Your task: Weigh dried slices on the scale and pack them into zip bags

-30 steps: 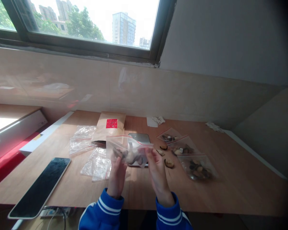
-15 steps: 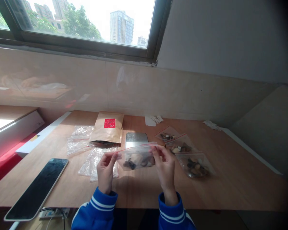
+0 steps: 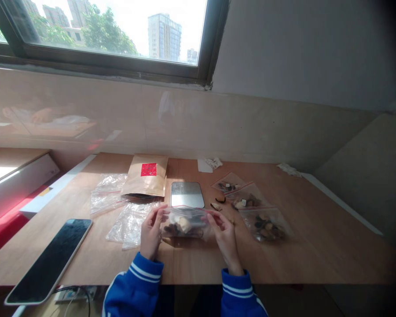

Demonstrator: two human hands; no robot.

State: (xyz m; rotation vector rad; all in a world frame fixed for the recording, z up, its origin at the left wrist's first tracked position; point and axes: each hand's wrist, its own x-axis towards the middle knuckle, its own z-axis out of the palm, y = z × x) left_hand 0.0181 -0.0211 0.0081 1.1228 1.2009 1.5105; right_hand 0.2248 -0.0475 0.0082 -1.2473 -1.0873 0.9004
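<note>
Currently held: one clear zip bag (image 3: pixel 185 223) with a red-lined seal, low over the wooden bench (image 3: pixel 185 264), directly in front of the scale. Whether it touches the bench cannot be determined.

Left hand (image 3: pixel 151 233): grip closed on the bag's left side, fingers wrapped over the edge.

Right hand (image 3: pixel 225 240): grip closed on the bag's right side, fingertips pinching the plastic.

Held bag contents: dark and pale dried pieces, gathered toward the lower edge. Seal state cannot be determined.

Progress: three filled zip bags (image 3: pixel 265 224) lie at the right of the bench, each holding similar pieces. A few loose dried pieces (image 3: pixel 217 206) remain on the bench between the scale and those bags.

Remaining stock: two flat clear bags (image 3: pixel 132 224) lie left of the hands, with no contents showing.

Nearby items: a flat metal scale (image 3: pixel 187 194) stands bare beyond the hands. A brown paper pouch (image 3: pixel 145 176) with a red label lies beyond the flat bags. A dark phone (image 3: pixel 48 259) lies at the near left.
</note>
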